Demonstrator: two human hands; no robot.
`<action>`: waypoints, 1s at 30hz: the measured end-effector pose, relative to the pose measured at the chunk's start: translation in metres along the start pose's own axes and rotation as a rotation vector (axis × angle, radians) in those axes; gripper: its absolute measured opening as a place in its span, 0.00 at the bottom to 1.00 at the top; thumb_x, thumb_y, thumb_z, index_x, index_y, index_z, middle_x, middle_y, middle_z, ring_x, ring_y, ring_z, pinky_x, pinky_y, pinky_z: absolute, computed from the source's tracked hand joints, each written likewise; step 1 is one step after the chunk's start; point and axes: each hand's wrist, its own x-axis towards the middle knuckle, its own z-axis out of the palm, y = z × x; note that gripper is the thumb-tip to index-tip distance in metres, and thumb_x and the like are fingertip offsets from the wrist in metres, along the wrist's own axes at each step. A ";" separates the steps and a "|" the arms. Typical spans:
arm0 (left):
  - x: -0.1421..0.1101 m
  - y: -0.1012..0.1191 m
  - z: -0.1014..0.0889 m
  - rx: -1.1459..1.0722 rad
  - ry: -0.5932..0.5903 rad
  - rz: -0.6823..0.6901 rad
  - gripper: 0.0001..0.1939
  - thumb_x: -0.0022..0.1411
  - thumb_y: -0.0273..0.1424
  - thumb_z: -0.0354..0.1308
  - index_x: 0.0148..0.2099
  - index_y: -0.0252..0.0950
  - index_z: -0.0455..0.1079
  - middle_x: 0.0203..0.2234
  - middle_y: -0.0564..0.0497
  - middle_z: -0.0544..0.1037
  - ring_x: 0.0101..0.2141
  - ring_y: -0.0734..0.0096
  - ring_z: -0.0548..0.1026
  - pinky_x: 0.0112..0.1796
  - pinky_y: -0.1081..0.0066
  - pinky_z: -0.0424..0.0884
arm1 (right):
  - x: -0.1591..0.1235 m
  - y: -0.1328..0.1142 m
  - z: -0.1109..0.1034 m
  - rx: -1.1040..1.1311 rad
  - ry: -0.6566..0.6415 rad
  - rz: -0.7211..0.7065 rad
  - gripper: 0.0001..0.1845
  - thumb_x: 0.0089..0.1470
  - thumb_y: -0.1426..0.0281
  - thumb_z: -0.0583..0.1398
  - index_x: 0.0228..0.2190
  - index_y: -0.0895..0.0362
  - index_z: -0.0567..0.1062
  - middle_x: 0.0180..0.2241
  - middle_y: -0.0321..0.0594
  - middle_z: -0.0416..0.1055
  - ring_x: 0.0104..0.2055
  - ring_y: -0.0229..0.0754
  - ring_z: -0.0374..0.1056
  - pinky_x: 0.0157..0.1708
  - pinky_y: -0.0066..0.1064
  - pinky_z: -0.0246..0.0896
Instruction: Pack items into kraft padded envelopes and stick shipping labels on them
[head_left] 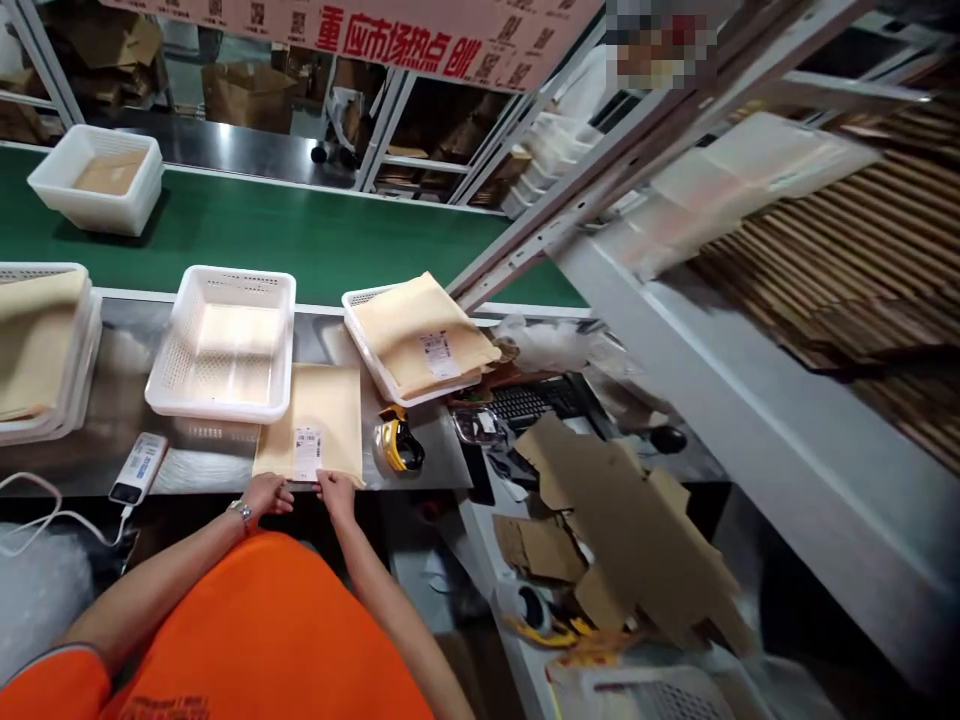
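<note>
Pointing lengthwise toward green belt, held envelope

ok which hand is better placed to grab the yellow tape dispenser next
Probably the right hand: it is at the envelope's near edge, closer to the tape dispenser. The left hand is farther off.

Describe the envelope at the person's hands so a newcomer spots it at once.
Find the green belt, then the metal bench along its near side. At the bench's near edge lies a tan envelope with a white label, left hand and right hand at its bottom edge. Unlike the labelled envelope in the right-hand basket, it lies outside any basket.
</note>
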 end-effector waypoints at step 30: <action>0.065 0.053 0.014 1.197 -0.030 1.047 0.47 0.74 0.50 0.63 0.85 0.37 0.52 0.84 0.29 0.44 0.82 0.33 0.43 0.76 0.30 0.49 | -0.027 -0.048 0.008 0.824 -0.101 -0.216 0.27 0.47 0.59 0.69 0.50 0.48 0.83 0.50 0.40 0.87 0.59 0.55 0.81 0.65 0.54 0.77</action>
